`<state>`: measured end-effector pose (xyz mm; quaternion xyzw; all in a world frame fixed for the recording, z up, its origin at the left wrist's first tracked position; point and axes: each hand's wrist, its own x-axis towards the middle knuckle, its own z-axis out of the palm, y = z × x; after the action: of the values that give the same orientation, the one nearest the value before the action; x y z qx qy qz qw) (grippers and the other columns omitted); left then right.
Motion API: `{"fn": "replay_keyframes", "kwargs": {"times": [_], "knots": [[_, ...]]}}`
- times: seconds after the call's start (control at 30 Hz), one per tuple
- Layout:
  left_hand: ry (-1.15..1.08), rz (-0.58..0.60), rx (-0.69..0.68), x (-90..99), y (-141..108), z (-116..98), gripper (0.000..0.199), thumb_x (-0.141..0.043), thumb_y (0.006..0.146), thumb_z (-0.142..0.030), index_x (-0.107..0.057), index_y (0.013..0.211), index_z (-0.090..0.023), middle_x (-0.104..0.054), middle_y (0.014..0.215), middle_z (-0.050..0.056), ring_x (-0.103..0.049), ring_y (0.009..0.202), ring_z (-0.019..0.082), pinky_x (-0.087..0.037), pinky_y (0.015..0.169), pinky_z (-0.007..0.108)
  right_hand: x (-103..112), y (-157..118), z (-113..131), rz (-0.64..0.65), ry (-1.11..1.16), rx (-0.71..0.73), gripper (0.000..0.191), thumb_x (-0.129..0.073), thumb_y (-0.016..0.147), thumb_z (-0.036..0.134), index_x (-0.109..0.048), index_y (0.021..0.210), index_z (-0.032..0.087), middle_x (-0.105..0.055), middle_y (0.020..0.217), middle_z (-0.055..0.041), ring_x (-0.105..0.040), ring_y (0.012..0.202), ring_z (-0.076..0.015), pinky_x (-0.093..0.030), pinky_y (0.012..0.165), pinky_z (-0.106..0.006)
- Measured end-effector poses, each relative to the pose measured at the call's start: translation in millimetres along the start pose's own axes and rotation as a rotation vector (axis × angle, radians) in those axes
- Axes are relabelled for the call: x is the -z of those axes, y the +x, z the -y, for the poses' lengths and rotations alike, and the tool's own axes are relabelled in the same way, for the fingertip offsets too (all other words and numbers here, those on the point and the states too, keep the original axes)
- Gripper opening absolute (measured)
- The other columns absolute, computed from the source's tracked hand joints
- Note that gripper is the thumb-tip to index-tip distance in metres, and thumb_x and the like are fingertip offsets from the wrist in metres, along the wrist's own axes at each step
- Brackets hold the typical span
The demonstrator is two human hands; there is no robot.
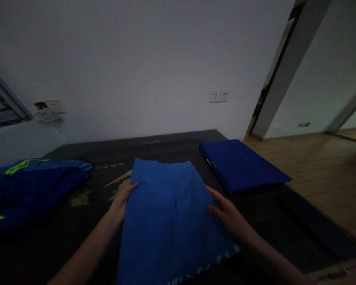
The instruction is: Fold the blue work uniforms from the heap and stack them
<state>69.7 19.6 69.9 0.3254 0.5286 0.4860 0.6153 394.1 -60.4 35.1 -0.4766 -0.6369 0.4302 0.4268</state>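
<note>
My only view looks out from the wearer's head, forward and down over the table (163,147) to the wall (136,71), with the left hand (123,198) and right hand (228,213) close in.

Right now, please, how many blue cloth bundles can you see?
3: held cloth between left hand and right hand, folded bundle right, crumpled heap left; hidden ones possible.

A hand could pass along the table's (157,148) back edge, before the wall (136,71), or between the crumpled garment (32,190) by the left edge and the held blue cloth (164,209). Toward the right edge, the folded blue stack (243,166) and right hand (228,213) narrow the way.
</note>
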Motion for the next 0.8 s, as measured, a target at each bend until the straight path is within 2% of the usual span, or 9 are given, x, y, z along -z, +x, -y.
{"fn": "replay_keyframes", "kwargs": {"times": [0.13, 0.23, 0.3, 0.43, 0.57, 0.67, 0.73, 0.8], "knots": [[-0.09, 0.101, -0.037, -69.4, 19.1, -16.1, 0.054, -0.055, 0.081, -0.013, -0.046, 0.133, -0.027, -0.069, 0.105, 0.007, -0.07, 0.081, 0.023, -0.059, 0.073, 0.04, 66.6, 13.1, 9.1, -0.139, -0.037, -0.028, 0.056, -0.057, 0.081, 0.029, -0.051, 0.136, 0.025, -0.06, 0.131, -0.0079, -0.058, 0.118, -0.0268, -0.052, 0.094, -0.045], [-0.177, 0.197, -0.126, -127.9, 40.6, -24.2, 0.053, -0.052, 0.082, -0.01, -0.048, 0.132, -0.027, -0.068, 0.109, 0.006, -0.069, 0.085, 0.021, -0.057, 0.081, 0.04, 130.2, 24.1, 13.7, -0.287, -0.124, -0.083, 0.052, -0.062, 0.078, 0.027, -0.057, 0.13, 0.027, -0.067, 0.12, -0.0069, -0.065, 0.106, -0.0278, -0.057, 0.084, -0.043], [-0.238, 0.277, -0.169, -169.8, 59.1, -28.3, 0.054, -0.051, 0.082, -0.008, -0.048, 0.132, -0.027, -0.068, 0.111, 0.005, -0.068, 0.089, 0.02, -0.056, 0.085, 0.04, 175.1, 33.0, 17.8, -0.328, -0.122, -0.137, 0.05, -0.063, 0.077, 0.025, -0.06, 0.127, 0.027, -0.068, 0.118, -0.0064, -0.068, 0.099, -0.0274, -0.058, 0.078, -0.042], [-0.326, 0.366, -0.187, -255.9, 102.6, -37.0, 0.055, -0.051, 0.082, -0.007, -0.046, 0.133, -0.026, -0.067, 0.111, 0.006, -0.067, 0.089, 0.02, -0.054, 0.088, 0.041, 256.6, 53.2, 28.7, -0.348, -0.021, -0.207, 0.05, -0.061, 0.079, 0.017, -0.059, 0.128, 0.026, -0.067, 0.121, -0.0066, -0.07, 0.089, -0.0226, -0.058, 0.074, -0.034], [-0.413, 0.371, -0.149, -327.7, 147.3, -34.7, 0.057, -0.049, 0.082, -0.005, -0.044, 0.135, -0.025, -0.066, 0.111, 0.007, -0.067, 0.086, 0.017, -0.054, 0.086, 0.038, 312.8, 71.1, 21.6, -0.369, -0.006, -0.238, 0.044, -0.042, 0.09, 0.015, -0.057, 0.131, 0.018, -0.062, 0.127, -0.0111, -0.07, 0.088, -0.0154, -0.05, 0.078, -0.028], [-0.313, 0.259, -0.115, -357.2, 175.0, -7.7, 0.061, -0.049, 0.082, -0.006, -0.039, 0.138, -0.029, -0.064, 0.115, 0.006, -0.066, 0.089, 0.016, -0.055, 0.082, 0.034, 337.5, 77.7, -15.1, -0.337, -0.023, -0.317, 0.049, -0.058, 0.083, 0.02, -0.055, 0.132, 0.023, -0.064, 0.126, -0.0092, -0.069, 0.094, -0.0218, -0.055, 0.082, -0.033], [-0.19, 0.193, -0.099, -361.1, 188.3, 21.2, 0.067, -0.052, 0.081, -0.009, -0.032, 0.142, -0.031, -0.06, 0.121, 0.007, -0.065, 0.093, 0.017, -0.055, 0.081, 0.033, 347.4, 77.0, -51.7, -0.342, -0.112, -0.418, 0.053, -0.065, 0.077, 0.027, -0.056, 0.129, 0.024, -0.064, 0.125, -0.0097, -0.067, 0.101, -0.0272, -0.057, 0.082, -0.038], [-0.107, 0.194, -0.093, -354.1, 196.7, 50.6, 0.079, -0.058, 0.078, -0.012, -0.023, 0.146, -0.031, -0.056, 0.128, 0.009, -0.064, 0.098, 0.019, -0.054, 0.083, 0.035, 353.8, 72.6, -89.2, -0.37, -0.262, -0.464, 0.049, -0.064, 0.078, 0.037, -0.059, 0.125, 0.023, -0.063, 0.126, -0.0111, -0.063, 0.109, -0.0303, -0.057, 0.085, -0.04]]}}
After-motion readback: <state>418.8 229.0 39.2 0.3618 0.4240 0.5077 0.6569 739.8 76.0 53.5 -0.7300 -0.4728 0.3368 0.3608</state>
